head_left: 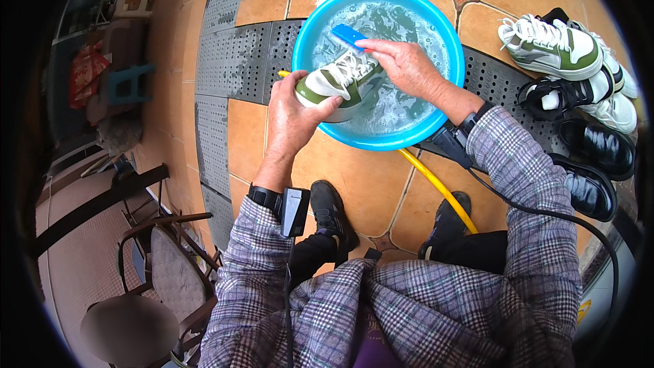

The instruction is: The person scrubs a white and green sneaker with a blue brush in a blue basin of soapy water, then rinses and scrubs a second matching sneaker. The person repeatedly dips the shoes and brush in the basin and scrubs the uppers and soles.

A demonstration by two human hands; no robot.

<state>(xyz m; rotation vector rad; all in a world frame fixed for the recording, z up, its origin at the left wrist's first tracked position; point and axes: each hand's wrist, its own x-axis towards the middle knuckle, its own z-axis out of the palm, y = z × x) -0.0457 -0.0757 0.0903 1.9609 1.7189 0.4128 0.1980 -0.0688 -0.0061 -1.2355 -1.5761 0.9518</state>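
Note:
A blue plastic basin (453, 93) of sudsy water stands on the floor before me. My left hand (294, 117) grips the toe end of a white and green sneaker (332, 82), holding it tilted over the basin's near left part, its lower side close to the water. My right hand (406, 64) holds a blue scrub brush (348, 35) by its red part. The pale bristles face down at the sneaker's laces; whether they touch cannot be told. The heel end of the sneaker points away from my left hand, toward the suds.
Several shoes stand at the right: a white and green sneaker (557, 51), black and white sneakers and black shiny shoes (587, 189). A yellow hose (434, 184) runs under the basin. Perforated dark mats (232, 61) cover some tiles. Chairs (176, 266) stand at the left.

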